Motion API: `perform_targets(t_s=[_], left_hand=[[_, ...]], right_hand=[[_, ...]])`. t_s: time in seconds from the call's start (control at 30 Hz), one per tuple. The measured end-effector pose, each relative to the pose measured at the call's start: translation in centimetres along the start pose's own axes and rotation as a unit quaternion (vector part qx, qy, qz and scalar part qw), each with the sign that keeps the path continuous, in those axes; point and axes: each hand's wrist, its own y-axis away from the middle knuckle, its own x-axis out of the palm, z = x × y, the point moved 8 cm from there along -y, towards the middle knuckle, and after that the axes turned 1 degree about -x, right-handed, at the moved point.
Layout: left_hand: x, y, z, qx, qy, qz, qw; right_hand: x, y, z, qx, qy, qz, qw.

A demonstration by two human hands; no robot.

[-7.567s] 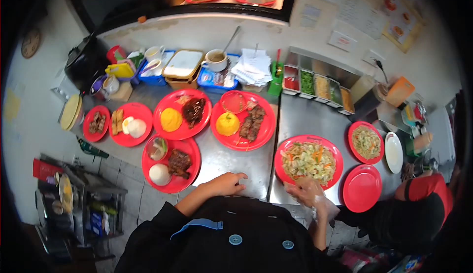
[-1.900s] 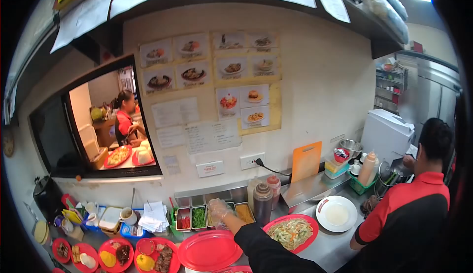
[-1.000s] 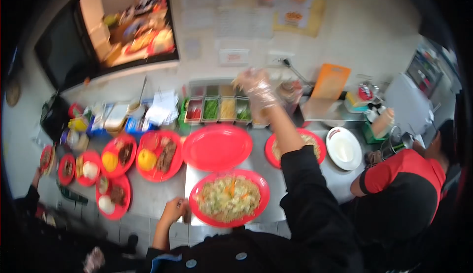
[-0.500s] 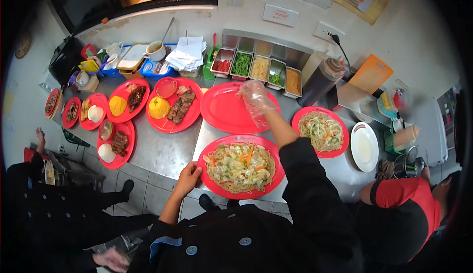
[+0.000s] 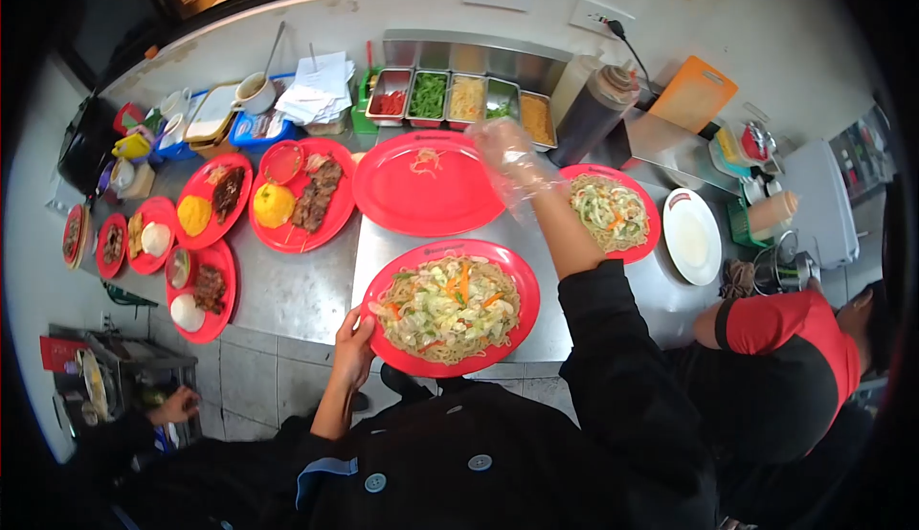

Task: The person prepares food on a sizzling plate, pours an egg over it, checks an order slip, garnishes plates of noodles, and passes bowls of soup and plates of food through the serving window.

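Note:
My left hand [image 5: 353,348] grips the left rim of a red oval plate [image 5: 522,329] heaped with noodles [image 5: 450,310], cabbage and carrot strips. Behind it lies another red oval plate [image 5: 383,200] with a small pile of pale shreds [image 5: 424,161]. My right hand [image 5: 507,155], in a clear plastic glove, hovers at that plate's right edge, just in front of the topping trays [image 5: 466,99]. The glove blurs its fingers, and whether they hold anything is unclear. To the right sits a second noodle plate [image 5: 613,212], beyond my right forearm.
Plates of meat with rice [image 5: 302,195] line the left counter. Sauce bottles [image 5: 598,113] and an orange board [image 5: 694,94] stand behind; a white plate [image 5: 691,235] lies right. A co-worker in red and black [image 5: 785,358] is at the right, another person's hand [image 5: 175,405] lower left.
My right hand has moved from above the rear red plate to its right edge, and pale shreds now show on that plate. My left hand has closed on the front plate's rim.

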Motion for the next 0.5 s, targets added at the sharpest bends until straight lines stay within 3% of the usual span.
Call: perform_targets(t_s=[0.07, 0.1, 0.17, 0.27, 0.33, 0.4, 0.5], left_hand=[[-0.6, 1.0, -0.6, 0.011, -0.009, -0.002, 1.000], [-0.7, 1.6, -1.0, 0.014, -0.011, 0.001, 1.000], [-1.4, 2.9, -2.7, 0.053, 0.016, -0.042, 0.998], [0.5, 4.1, -6.4, 0.113, 0.047, -0.072, 0.990], [2.4, 3.4, -8.7, 0.134, 0.050, -0.078, 0.987], [4.9, 2.3, -11.1, 0.184, 0.058, -0.057, 0.980], [6.9, -0.7, -12.8, 0.221, 0.050, -0.051, 0.973]], right_hand=[[-3.1, -0.4, -4.6, 0.083, 0.209, 0.011, 0.974], [-4.2, -0.8, -6.2, 0.083, 0.210, 0.007, 0.974], [-2.7, -1.0, -11.7, 0.149, 0.219, 0.101, 0.959], [1.3, -2.4, -15.6, 0.087, 0.280, 0.141, 0.946], [0.3, -2.3, -13.8, 0.118, 0.263, 0.163, 0.944], [0.0, -2.2, -13.9, 0.139, 0.251, 0.138, 0.948], [0.6, -2.2, -14.4, 0.083, 0.279, 0.092, 0.952]])
